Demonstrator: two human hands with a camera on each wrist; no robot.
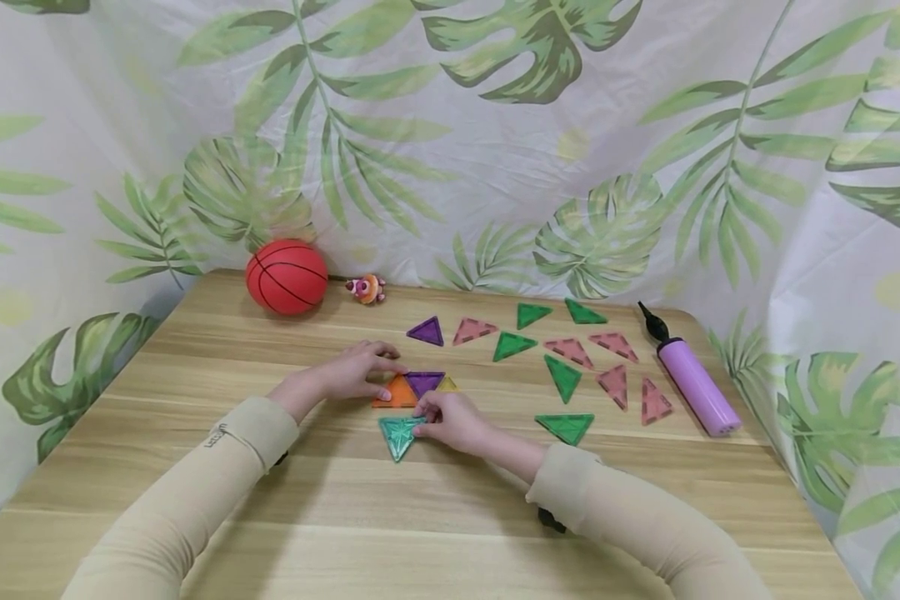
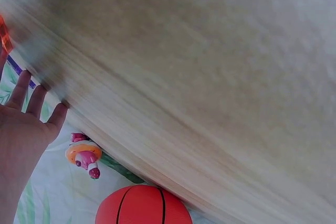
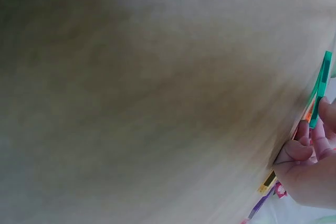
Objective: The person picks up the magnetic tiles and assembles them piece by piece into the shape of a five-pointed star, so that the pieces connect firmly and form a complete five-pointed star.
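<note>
In the head view my right hand pinches a teal triangular magnetic tile between thumb and fingers, its tip pointing toward me. The right wrist view shows that teal tile tilted up from the table. My left hand rests by an orange triangular tile, thumb and fingertips touching its edges. Beside the orange one lie a purple tile and a yellow tile, side by side in a row. The right hand partly covers the yellow tile. In the left wrist view the left hand's fingers are spread.
Several green tiles and pink tiles lie scattered to the right, with another purple tile behind the row. A red basketball and a small figurine stand at the back. A purple hand pump lies far right.
</note>
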